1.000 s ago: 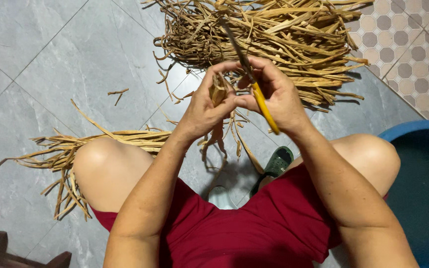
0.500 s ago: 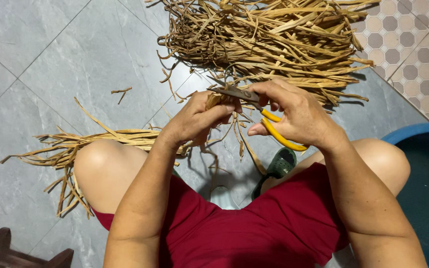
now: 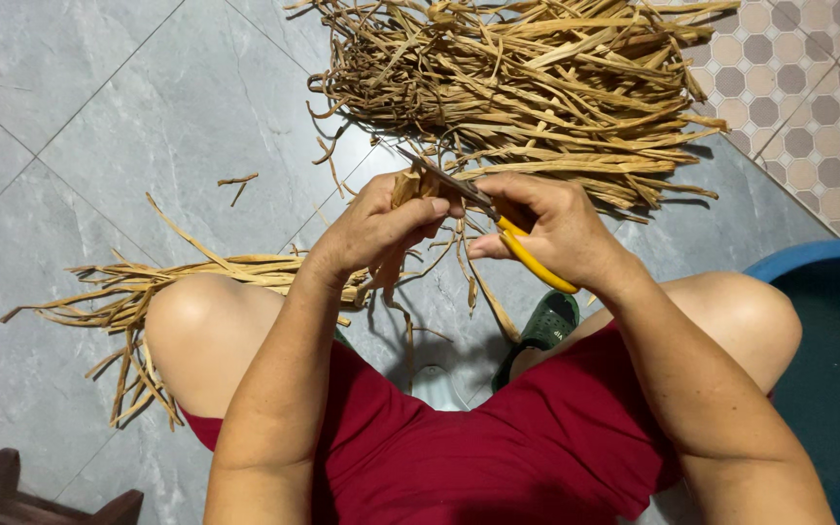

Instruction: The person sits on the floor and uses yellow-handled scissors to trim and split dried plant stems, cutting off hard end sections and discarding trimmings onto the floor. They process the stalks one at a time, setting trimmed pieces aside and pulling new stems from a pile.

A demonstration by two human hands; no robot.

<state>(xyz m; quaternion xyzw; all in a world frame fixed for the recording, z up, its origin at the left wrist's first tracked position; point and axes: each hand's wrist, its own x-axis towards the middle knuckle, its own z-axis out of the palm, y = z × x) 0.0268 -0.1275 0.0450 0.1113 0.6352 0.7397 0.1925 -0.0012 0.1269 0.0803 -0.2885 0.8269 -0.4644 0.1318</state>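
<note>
**A:** Looking down from the head camera, what are the hands doing?

**B:** The left hand is curled tight around a small bunch of dry tan plant strips, thumb pressed across the top. The bunch's loose ends hang below the fingers, between the knees. The right hand is closed around yellow-handled scissors with dark metal blades. The blades point up and left, and lie against the bunch just above the left thumb. I cannot tell how far apart the blades stand.

**B:** Take that held bunch as the landmark.

**A:** What lies beyond it?

**B:** Just past it sits a large tangled heap of the same dry tan strips on the grey tiled floor. To the left of the bunch, a smaller flat sheaf of strips runs under the left knee. Two short scraps lie apart, up and left.

**A:** And to the right?

**B:** Well to the right, a round blue plastic tub stands beside the right knee. Below the bunch, a dark green sandal shows between the legs, above the red shorts. No packages, labels or signs are in view.
</note>
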